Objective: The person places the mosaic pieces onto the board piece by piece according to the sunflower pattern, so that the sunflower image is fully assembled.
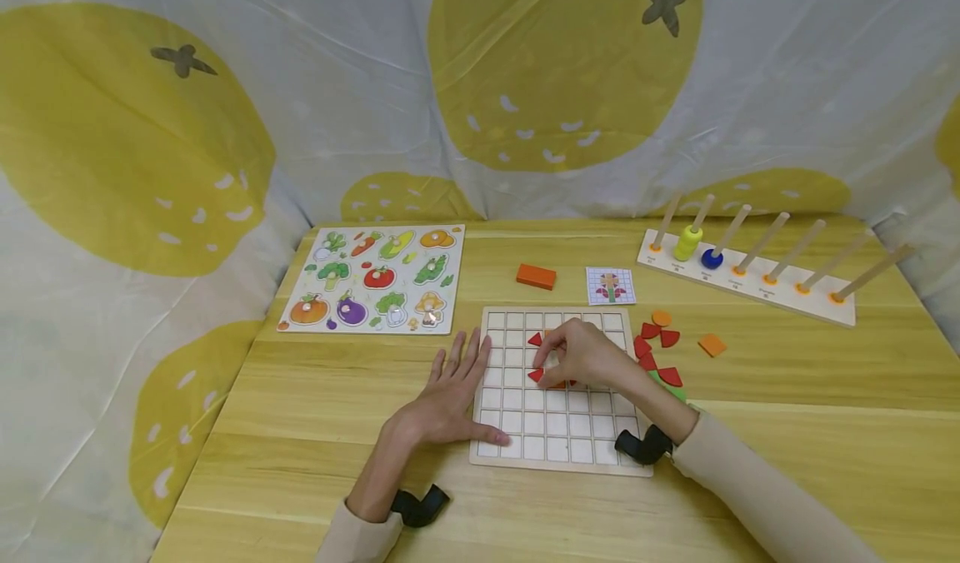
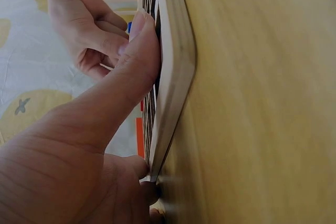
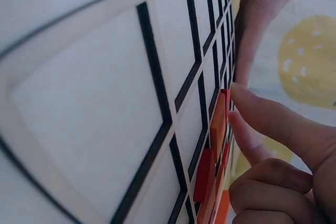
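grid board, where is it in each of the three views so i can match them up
Head: the grid board lies flat on the table, below and right of the picture's centre.
Left wrist: seen nearly edge-on, its pale rim runs down the middle from the top.
Right wrist: close up, its white squares fill the left and much of the centre.
Shared landmark: the right hand, upper left in the left wrist view, lower right in the right wrist view.

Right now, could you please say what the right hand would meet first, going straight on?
The hand would probably meet the red triangle by its thumb on the board; any gap is unclear.
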Tool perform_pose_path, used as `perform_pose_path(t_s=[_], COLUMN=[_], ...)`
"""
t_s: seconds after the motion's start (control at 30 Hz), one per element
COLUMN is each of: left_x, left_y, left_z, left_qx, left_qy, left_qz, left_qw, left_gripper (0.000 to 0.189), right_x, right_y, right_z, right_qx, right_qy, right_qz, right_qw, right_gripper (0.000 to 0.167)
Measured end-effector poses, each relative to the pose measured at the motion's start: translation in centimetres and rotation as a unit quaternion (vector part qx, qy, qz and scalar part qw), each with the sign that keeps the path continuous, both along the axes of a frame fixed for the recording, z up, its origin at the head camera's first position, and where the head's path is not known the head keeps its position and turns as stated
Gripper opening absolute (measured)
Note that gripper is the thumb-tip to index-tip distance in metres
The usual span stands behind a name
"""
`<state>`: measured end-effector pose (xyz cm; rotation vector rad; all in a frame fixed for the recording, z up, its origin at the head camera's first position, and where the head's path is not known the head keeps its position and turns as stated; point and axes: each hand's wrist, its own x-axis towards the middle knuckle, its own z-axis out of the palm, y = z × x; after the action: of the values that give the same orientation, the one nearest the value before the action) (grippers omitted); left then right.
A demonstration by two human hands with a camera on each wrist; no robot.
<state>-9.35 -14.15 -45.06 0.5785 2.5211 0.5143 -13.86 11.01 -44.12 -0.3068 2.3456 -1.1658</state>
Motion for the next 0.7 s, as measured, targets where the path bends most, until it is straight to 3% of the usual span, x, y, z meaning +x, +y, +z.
perform_pose_path(t_s=[0.3,0.7], left_x=[-0.01,-0.01], left_y=[0.0,0.01], left_z=[0.02,-0.06], left_qx=[-0.002,-0.003], left_qy=[-0.001,-0.002], left_qz=[0.0,0.001], left_qw=[1.0,1.0], left_gripper=[0.138,0.138], right_x=[-0.14,-0.05], right_y=[-0.06,-0.14], right_z=[-0.38,-0.4], right_qx=[-0.028,-0.017], right_qy=[0.003,-0.002], right_qz=[0.013,-0.005], right_qw=[0.9995,0.9998], right_gripper=[0.011,0.011])
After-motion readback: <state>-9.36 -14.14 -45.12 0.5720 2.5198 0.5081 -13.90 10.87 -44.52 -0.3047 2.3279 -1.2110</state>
